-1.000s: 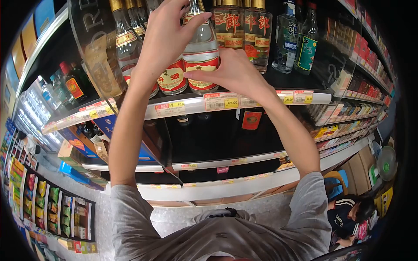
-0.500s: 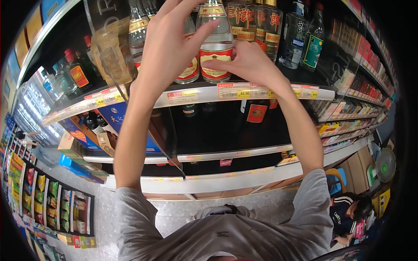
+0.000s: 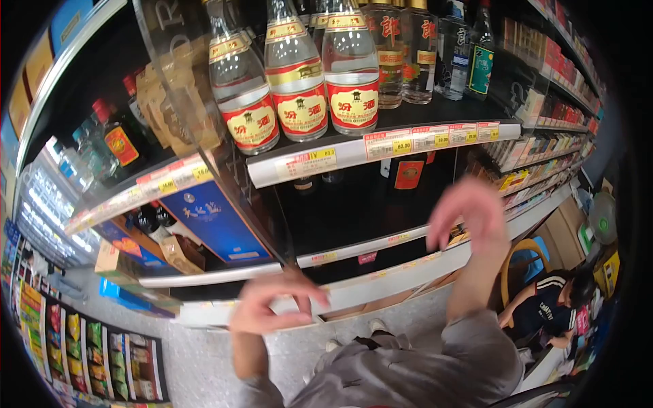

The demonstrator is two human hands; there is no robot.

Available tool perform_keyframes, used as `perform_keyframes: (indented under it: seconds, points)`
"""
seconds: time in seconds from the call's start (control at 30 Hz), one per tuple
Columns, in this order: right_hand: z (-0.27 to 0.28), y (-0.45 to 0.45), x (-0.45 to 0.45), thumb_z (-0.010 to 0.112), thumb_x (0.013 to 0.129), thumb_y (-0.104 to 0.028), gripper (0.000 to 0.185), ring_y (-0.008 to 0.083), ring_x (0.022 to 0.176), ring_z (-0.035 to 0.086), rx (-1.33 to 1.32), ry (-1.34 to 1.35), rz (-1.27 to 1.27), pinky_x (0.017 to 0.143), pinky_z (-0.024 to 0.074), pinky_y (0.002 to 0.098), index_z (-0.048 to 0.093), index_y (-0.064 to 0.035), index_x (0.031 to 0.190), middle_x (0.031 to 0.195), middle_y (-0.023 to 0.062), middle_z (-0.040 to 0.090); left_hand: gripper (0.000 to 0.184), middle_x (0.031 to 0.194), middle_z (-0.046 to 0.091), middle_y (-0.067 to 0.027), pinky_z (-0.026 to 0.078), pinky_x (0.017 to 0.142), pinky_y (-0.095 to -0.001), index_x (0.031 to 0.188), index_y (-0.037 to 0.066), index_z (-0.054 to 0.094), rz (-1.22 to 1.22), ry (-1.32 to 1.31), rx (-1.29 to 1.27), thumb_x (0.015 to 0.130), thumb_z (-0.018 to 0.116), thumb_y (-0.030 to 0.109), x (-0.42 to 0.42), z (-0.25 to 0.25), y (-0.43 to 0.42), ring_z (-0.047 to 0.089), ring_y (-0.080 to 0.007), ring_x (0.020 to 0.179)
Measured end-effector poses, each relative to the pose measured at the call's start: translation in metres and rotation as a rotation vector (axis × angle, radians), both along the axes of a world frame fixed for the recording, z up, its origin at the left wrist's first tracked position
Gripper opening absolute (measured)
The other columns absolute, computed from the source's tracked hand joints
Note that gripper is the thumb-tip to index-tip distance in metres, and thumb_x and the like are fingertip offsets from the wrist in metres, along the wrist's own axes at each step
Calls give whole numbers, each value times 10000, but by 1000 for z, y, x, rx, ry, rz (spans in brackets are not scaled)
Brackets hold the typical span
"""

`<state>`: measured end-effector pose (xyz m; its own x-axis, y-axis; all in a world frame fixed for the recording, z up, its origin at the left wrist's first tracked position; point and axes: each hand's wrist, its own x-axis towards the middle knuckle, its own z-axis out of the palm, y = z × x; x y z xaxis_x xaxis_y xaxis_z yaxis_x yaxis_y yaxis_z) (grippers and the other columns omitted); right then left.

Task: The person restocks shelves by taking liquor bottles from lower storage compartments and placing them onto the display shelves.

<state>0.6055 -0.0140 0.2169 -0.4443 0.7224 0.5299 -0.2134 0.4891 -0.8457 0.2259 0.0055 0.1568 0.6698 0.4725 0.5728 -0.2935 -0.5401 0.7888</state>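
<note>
Three clear glass bottles with red and cream labels stand upright side by side at the shelf's front: a left one [image 3: 250, 122], a middle one [image 3: 301, 109] and a right one [image 3: 352, 98]. My left hand [image 3: 275, 299] hangs low in front of the lower shelves, empty, thumb and fingers apart in a curve. Blurred by motion, my right hand [image 3: 468, 212] is below the upper shelf edge at the right, its fingers curled loosely with nothing visible in them. Neither hand touches a bottle.
The upper shelf's price-tag edge [image 3: 326, 158] runs below the bottles. Right of them stand a green-labelled bottle [image 3: 480, 68] and others. A blue box [image 3: 211, 217] sits lower left. A seated person [image 3: 544, 309] is at the lower right, near a fan [image 3: 603, 219].
Both hands have let go of the right red-labelled bottle and dropped away from the shelf, the left down, the right down and rightward. The view has shifted, showing the three bottles fully.
</note>
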Motion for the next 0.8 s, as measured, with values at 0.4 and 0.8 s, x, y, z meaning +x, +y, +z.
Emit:
perform_keyframes:
  seconds: [0.4, 0.8]
  points:
    - [-428, -124, -94, 684, 930, -538, 520, 172, 692, 623, -897, -742, -45, 638, 480, 319, 728, -20, 917, 745, 58, 667, 262, 1066, 690, -35, 520, 709, -263, 1156, 74, 694, 31, 234, -1365, 895, 677, 70, 3, -397, -118, 617, -99, 840]
    - [-566, -191, 68, 697, 905, -538, 508, 161, 689, 629, -1107, -658, -658, 653, 512, 365, 746, -33, 935, 779, 74, 699, 166, 826, 701, -71, 587, 669, -287, 1118, 65, 674, 164, 812, -895, 1016, 571, 146, 137, -546, -78, 680, -147, 717]
